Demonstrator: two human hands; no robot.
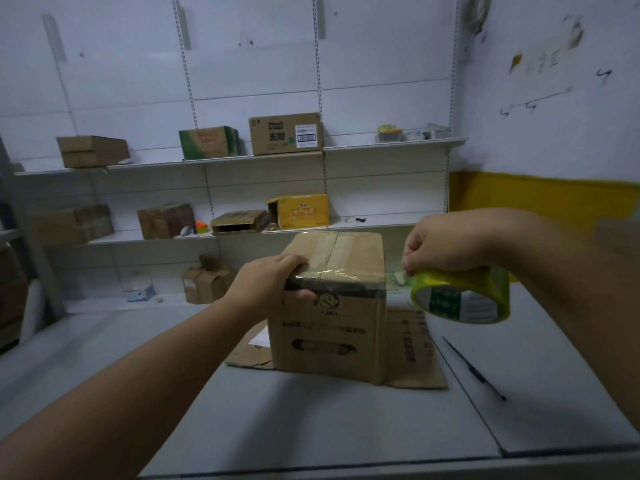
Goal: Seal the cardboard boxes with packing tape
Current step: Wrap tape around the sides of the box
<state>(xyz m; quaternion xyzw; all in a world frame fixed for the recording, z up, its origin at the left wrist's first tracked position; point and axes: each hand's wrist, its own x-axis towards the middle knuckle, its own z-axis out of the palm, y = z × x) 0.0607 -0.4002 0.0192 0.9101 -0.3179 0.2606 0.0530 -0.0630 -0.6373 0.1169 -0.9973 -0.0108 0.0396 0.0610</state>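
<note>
On the grey table (311, 427) stands the tall brown cardboard box (332, 330); its top flaps are shut, and clear tape (329, 251) runs along the top seam and across the near top edge; the box sits on a flat torn sheet of brown cardboard (417, 351); the left hand (270, 282) holds the near top left corner of the box, with fingers curled over the top and the thumb on the front, so its grip is clamped on the box; just to the right of the box is the yellow-green roll of packing tape (460, 296); the right hand (443, 249) holds it from above, its grip clamped on the roll with fingertips pinched at the roll's left edge; a thin clear strip (398, 279) seems to reach from the roll to the box's top right corner; a thin dark stick (474, 370) lies on the table further right; behind the table, white wall shelves (391, 144) hold a green box (207, 142), a labelled brown box (285, 133) and a yellow box (301, 209).
</note>
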